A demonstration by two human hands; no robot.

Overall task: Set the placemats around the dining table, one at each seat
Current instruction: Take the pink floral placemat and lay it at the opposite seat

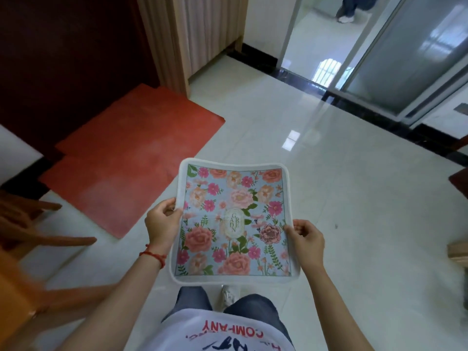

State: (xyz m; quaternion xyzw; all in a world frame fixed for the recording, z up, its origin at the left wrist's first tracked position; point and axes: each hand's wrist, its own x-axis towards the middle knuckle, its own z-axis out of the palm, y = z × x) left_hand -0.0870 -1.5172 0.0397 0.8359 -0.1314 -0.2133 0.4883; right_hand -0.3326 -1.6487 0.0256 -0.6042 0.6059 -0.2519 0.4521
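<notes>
A floral placemat (234, 221), pale blue with pink and peach roses and a white border, is held flat in front of me above the tiled floor. My left hand (162, 222) grips its left edge, with a red string bracelet on that wrist. On the right edge, my right hand (307, 240) pinches the border. The dining table's top is not in view. It is not clear whether one mat or a stack is in my hands.
A wooden chair (22, 231) stands at the left edge. Two red floor mats (131, 158) lie ahead on the left by a dark door. A sliding glass door (410, 54) is at the upper right, with another person's legs (347, 8) beyond. Glossy white tiles (342, 198) cover the floor.
</notes>
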